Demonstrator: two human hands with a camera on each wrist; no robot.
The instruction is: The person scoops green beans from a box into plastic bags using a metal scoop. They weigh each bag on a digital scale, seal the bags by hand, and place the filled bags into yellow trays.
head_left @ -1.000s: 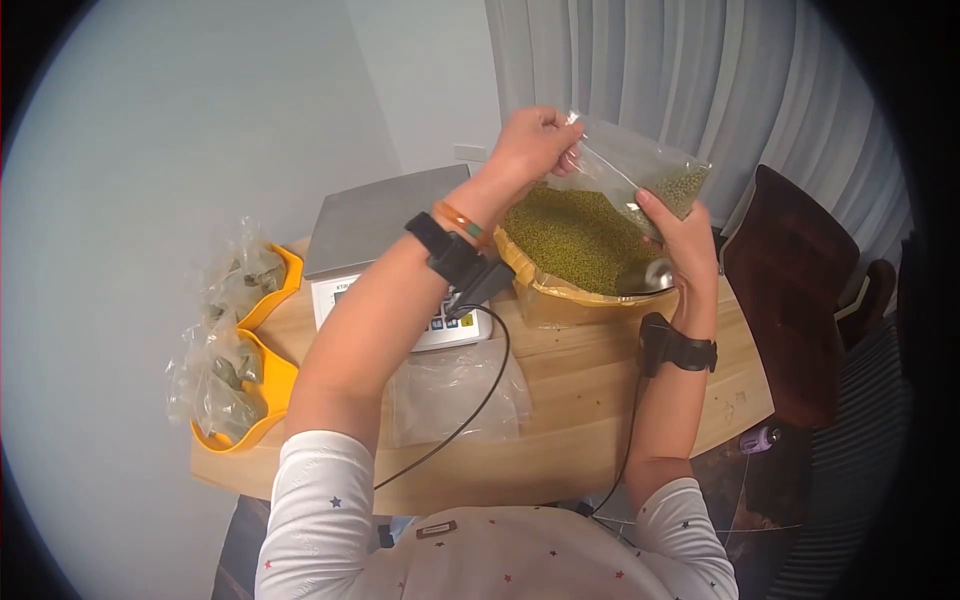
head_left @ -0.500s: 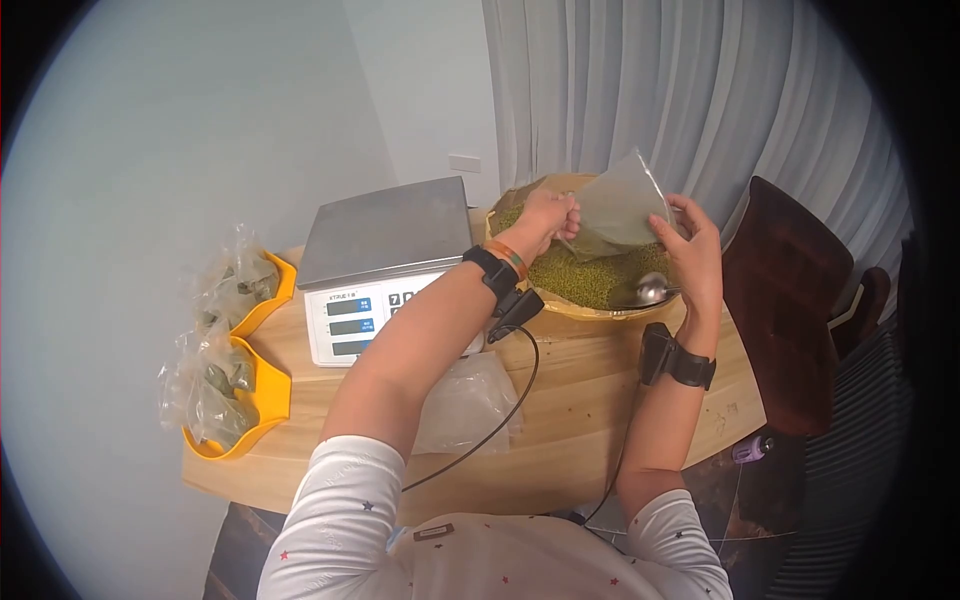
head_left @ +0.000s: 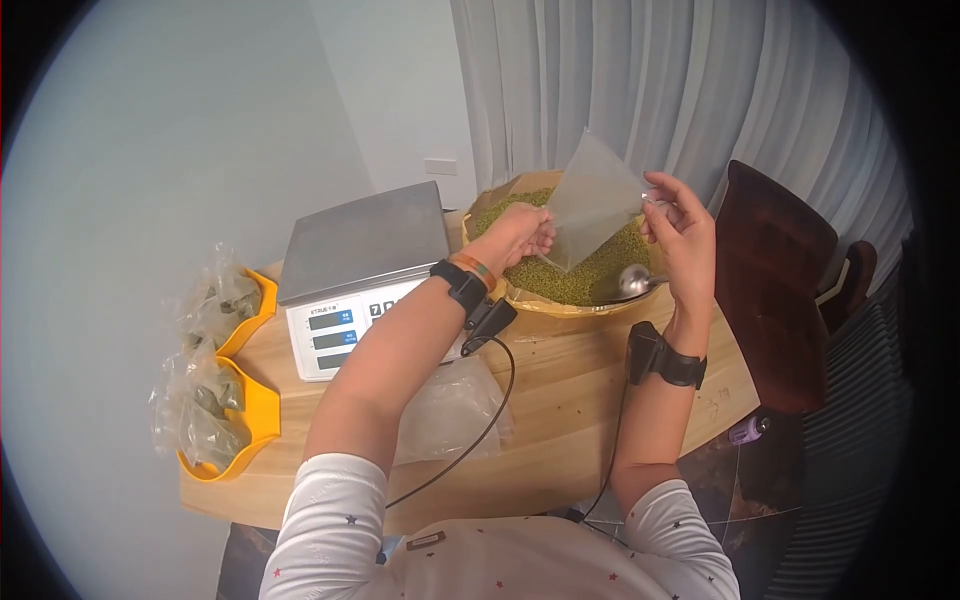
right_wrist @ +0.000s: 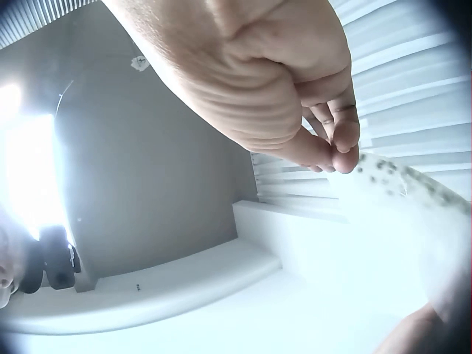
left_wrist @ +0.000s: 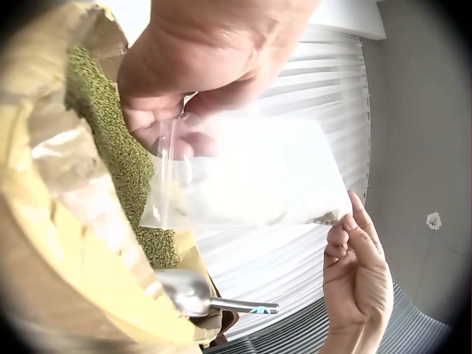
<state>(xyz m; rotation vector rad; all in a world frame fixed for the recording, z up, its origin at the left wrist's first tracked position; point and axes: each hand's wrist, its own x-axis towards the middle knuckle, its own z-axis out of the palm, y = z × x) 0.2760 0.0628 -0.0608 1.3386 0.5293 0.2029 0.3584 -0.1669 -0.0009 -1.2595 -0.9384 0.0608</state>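
A clear zip bag (head_left: 592, 200) is stretched between both hands above a large paper-lined sack of green beans (head_left: 560, 278). My left hand (head_left: 520, 232) pinches it near the zip edge, seen also in the left wrist view (left_wrist: 214, 66). The thumb and a finger of my right hand (head_left: 683, 235) pinch the opposite corner. A few beans lie at that corner in the right wrist view, inside the bag (right_wrist: 398, 181). The bag hangs tilted, zip edge low. A metal scoop (head_left: 634, 282) rests on the beans at the sack's right side.
Left of the sack stands a scale (head_left: 365, 240). Two yellow holders (head_left: 262, 410) with filled clear bags are at the table's left edge. Flat plastic bags (head_left: 455, 410) lie in front of the scale. A brown chair (head_left: 775, 290) stands at the right.
The bag has been turned over from upright to zip edge down, and the beans seen in its bottom have mostly gone. My left hand has moved down over the sack; my right holds the raised corner.
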